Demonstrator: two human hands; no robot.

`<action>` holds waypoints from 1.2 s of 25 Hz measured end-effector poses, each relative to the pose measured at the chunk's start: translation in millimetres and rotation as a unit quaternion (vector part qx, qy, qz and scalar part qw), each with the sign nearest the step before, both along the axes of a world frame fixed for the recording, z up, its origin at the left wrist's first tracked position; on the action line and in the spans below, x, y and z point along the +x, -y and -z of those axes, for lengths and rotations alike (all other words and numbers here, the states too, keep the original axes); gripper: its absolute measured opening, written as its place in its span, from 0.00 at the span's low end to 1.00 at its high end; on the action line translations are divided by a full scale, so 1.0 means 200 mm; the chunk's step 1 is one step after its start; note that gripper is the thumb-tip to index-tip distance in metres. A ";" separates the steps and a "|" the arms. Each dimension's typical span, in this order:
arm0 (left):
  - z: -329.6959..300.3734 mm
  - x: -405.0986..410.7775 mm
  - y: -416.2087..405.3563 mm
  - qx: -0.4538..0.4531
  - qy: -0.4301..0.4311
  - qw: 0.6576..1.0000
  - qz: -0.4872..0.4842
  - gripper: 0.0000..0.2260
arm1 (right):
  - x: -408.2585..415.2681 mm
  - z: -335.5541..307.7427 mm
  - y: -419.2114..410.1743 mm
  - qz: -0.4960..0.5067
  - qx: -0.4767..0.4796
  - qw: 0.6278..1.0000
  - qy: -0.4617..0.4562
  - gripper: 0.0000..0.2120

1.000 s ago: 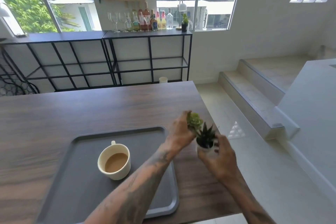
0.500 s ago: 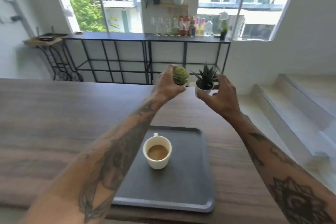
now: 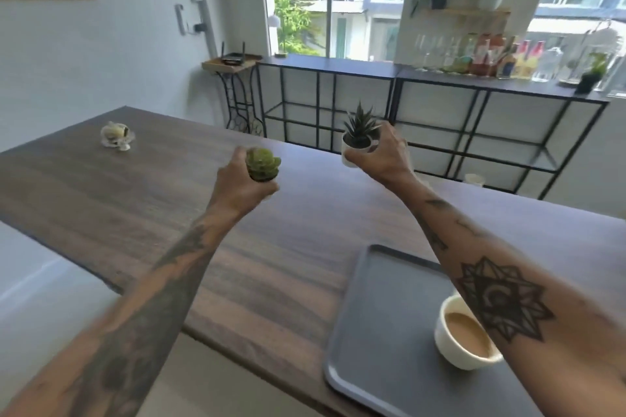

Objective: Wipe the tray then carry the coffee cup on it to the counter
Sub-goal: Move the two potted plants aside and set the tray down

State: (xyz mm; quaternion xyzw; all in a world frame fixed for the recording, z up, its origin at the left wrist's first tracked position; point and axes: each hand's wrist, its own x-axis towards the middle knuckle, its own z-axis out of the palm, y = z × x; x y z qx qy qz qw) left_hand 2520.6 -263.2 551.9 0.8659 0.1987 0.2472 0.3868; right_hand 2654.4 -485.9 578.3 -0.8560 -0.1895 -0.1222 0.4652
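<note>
A dark grey tray (image 3: 382,322) lies on the wooden table (image 3: 135,200) at the lower right. On it stands a cream coffee cup (image 3: 457,338) filled with coffee, partly covered by my right forearm. My left hand (image 3: 237,186) is raised over the middle of the table and grips a small round green succulent (image 3: 262,164). My right hand (image 3: 382,159) is held higher and farther, closed around a white pot with a spiky dark plant (image 3: 357,139). Both hands are well away from the tray and the cup.
A small clear glass item (image 3: 117,137) sits on the table's far left. Behind the table run black metal shelf units (image 3: 389,105) with bottles and glasses on top. A small side stand (image 3: 233,66) is in the corner by the window.
The view has swung left, so the tray and cup now sit at the lower right. Both hands have moved left over the table with the two plants, spread farther apart.
</note>
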 end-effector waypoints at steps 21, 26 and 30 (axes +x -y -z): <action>0.76 -0.56 0.53 0.026 0.188 0.980 0.055 0.09 | -0.71 0.26 0.54 0.138 0.081 0.985 0.061 0.07; 0.85 -0.27 0.99 0.131 -0.019 0.938 0.321 0.25 | -0.98 0.62 1.38 0.312 -0.062 0.947 0.051 0.11; 1.01 -0.08 1.11 0.270 -0.117 0.908 0.299 0.40 | -0.88 1.05 1.47 0.209 -0.231 0.950 -0.014 0.21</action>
